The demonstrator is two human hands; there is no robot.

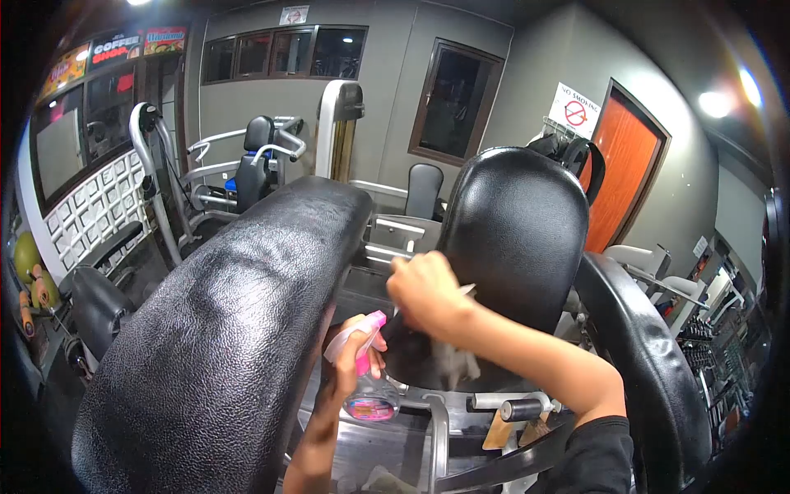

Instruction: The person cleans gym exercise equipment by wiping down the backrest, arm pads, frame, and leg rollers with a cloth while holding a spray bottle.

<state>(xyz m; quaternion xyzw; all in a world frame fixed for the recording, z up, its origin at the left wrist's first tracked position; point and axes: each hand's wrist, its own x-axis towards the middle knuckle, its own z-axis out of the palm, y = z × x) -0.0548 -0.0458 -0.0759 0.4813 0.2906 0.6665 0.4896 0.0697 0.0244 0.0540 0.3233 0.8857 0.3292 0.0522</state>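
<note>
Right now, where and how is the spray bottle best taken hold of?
Probably by its neck, coming from the left, as the left hand does: the spray bottle is roughly upright, its body looks wider than the neck, and the pink head sits above.

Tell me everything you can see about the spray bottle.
The spray bottle has a small, clear body, seemingly plastic, with a colorful, mostly pink label near its base. Its head is partly bright pink, including the nozzle, and partly translucent whitish. The left hand wraps around its upper part, hiding some of the head. It is held roughly upright, nozzle uppermost, in the gap right of the long black pad. I can't tell how much liquid is inside.
</note>
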